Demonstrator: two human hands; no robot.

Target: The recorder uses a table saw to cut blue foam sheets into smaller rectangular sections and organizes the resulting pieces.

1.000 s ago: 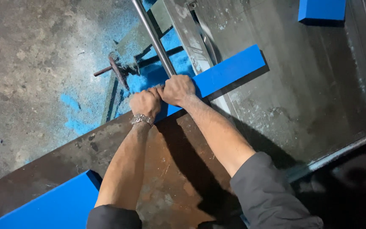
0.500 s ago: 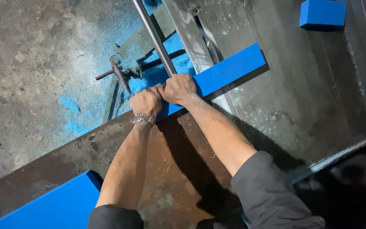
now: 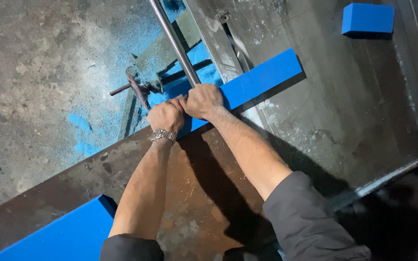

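1. Two hands, left hand (image 3: 166,116) and right hand (image 3: 201,100), fists closed tight around the steel lever (image 3: 175,41), side by side.
2. Blue strip (image 3: 257,79) lies right under them, across the rusty table (image 3: 204,193) edge.
3. Knuckles sit close to the strip, so a slip could pinch them.
4. Blue dust (image 3: 81,123) on the floor looks slick underfoot.

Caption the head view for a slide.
Both hands, left hand and right hand, grip a steel lever bar above a long blue strip on a metal workbench.

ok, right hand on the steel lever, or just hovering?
Touching. The head view shows the right hand wrapped around the lower end of the lever, fingers closed on it with no gap; the left hand sits pressed against it.
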